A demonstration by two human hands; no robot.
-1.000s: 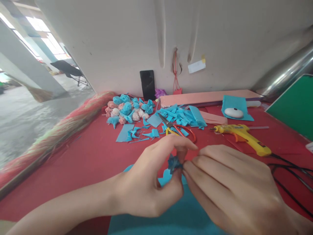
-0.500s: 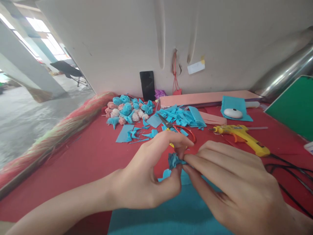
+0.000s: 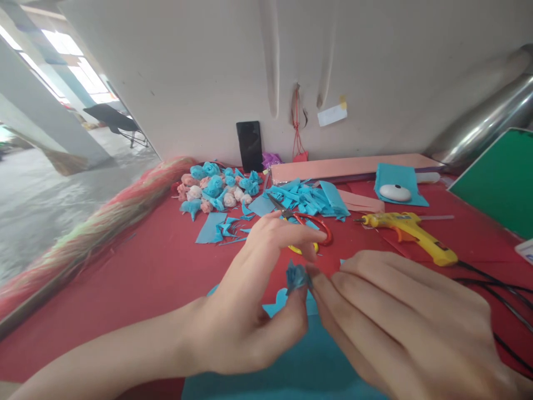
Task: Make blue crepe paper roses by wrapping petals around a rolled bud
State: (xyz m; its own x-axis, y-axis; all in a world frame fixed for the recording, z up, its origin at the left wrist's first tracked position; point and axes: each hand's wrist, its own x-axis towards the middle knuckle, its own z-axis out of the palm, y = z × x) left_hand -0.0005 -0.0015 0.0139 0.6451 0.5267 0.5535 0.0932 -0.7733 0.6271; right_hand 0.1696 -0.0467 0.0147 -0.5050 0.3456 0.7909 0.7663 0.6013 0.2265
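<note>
A small crumpled blue paper flower is held just above the blue paper sheet in front of me. My right hand pinches it at its right side between thumb and fingertips. The thumb of my left hand touches the flower from below. The left index finger is raised and curved over it, with a gap between, so that hand is open. Beyond my fingers lie scissors with red and yellow handles, partly hidden by my left hand.
At the back left are blue, pink and white paper flowers. Cut blue paper strips are heaped beside them. A yellow glue gun with a black cord lies right. A phone leans on the wall, and a white mouse-like object rests on blue paper.
My left index finger has lifted off the flower, opening that hand. The flower has turned a little in my right fingers, and both hands have shifted slightly.
</note>
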